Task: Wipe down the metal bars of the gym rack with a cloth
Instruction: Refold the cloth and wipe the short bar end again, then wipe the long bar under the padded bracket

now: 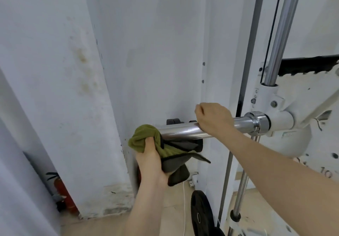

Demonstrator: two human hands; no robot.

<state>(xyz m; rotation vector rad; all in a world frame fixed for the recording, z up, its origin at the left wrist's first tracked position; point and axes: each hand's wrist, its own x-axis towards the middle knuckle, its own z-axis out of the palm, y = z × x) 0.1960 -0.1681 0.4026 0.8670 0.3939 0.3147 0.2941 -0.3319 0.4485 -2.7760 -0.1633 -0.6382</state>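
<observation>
A chrome horizontal bar [183, 131] sticks out leftward from the white rack carriage [280, 120]. My left hand [149, 159] grips an olive-green and grey cloth [146, 137], which is bunched over the bar's free left end. My right hand [213, 118] is closed over the top of the same bar, a little to the right of the cloth. A chrome vertical guide rod [280, 34] rises from the carriage at the upper right. Another thinner chrome rod [241, 190] runs down below it.
White wall panels fill the left and centre. A black weight plate [200, 215] leans against the rack base on the tan floor. A red fire extinguisher [63, 191] stands in the corner at lower left. A white cord [184, 208] hangs beside the plate.
</observation>
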